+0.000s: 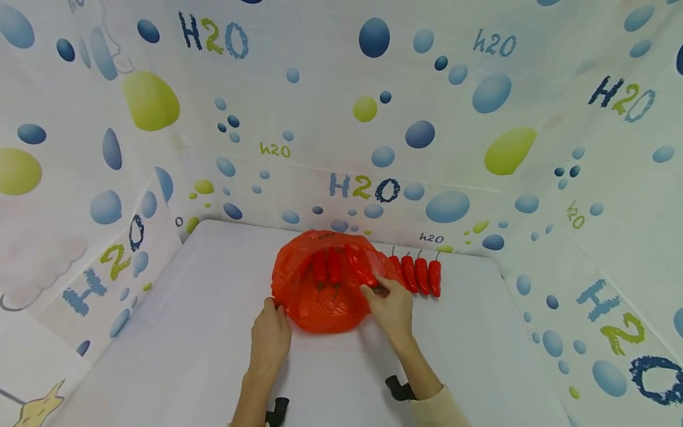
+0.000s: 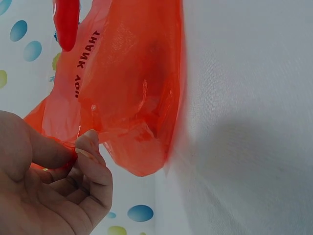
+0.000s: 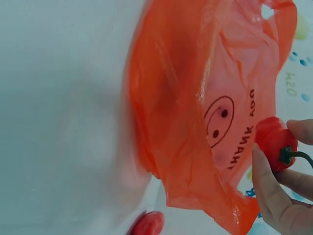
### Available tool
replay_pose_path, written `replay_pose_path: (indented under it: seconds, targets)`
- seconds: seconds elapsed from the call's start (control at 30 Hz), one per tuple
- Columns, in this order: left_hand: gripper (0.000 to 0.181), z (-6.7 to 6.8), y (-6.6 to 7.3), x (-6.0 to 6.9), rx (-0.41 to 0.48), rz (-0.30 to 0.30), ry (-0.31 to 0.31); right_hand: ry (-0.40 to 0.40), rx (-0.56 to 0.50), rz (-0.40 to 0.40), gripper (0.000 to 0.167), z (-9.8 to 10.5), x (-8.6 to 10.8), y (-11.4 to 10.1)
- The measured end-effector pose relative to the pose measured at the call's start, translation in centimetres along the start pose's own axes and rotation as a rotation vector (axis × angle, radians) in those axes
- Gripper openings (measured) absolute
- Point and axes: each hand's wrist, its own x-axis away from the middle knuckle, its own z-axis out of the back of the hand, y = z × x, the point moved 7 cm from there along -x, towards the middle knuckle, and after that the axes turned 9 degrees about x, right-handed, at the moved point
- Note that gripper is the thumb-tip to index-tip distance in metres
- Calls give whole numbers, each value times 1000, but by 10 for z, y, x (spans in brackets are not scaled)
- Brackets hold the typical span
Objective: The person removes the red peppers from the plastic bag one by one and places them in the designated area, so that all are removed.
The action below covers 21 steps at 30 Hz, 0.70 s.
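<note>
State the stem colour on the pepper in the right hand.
Green; the stem shows best in the right wrist view.

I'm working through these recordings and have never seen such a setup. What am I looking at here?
There is no robot, just a person's bare hands. The wide picture comes from a camera on the head, looking forward and down; the two closer ones come from a camera on each wrist. On the white table lies a red bag, with two peppers showing in its opening and four more peppers in a row to the right. The left hand pinches the bag's edge; the right hand holds another pepper.
</note>
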Motion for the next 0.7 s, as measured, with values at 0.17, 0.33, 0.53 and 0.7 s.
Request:
replay_pose_path:
  seconds: [0.17, 0.33, 0.53, 0.7]
  targets:
    - [14, -2, -1, 0, 1, 6, -7, 12, 6, 3, 47, 7, 5, 4]
    - [15, -3, -3, -1, -2, 10, -10, 42, -25, -19, 47, 17, 9, 7]
    - [15, -4, -6, -2, -6, 16, -8, 113, -38, -1, 44, 26, 13, 15]
    - [16, -7, -7, -2, 10, 25, -29, 160, -44, 7, 44, 33, 14, 22]
